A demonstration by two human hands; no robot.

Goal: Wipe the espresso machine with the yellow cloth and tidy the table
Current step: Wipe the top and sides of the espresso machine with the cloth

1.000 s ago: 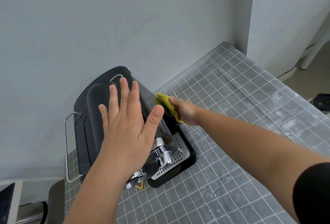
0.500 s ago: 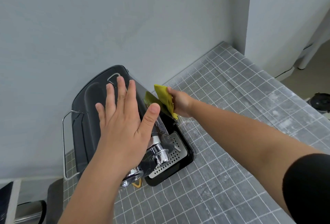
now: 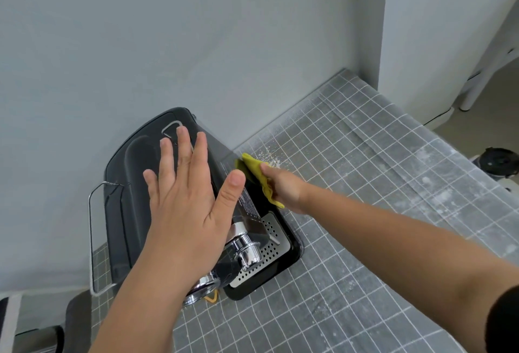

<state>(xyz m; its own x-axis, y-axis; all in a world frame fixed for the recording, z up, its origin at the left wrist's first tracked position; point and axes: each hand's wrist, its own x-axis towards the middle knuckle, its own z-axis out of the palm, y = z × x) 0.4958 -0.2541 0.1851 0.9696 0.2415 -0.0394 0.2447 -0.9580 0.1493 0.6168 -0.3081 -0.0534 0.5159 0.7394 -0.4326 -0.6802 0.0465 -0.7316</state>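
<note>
A black espresso machine stands against the wall on the grey gridded table. Its chrome group head hangs over a perforated drip tray. My left hand lies flat on the machine's top, fingers spread, holding nothing. My right hand presses a folded yellow cloth against the machine's right side, low and near the wall. Part of the cloth is hidden behind my thumb and the machine's edge.
A chrome wire rail sticks out on the machine's left. White crumbs or dust lie on the table by the cloth. A white wall corner juts in at the right, and a dark round object sits beyond the table edge.
My right hand has slid the yellow cloth back along the machine's right side toward the wall. My left hand has stayed flat on the top.
</note>
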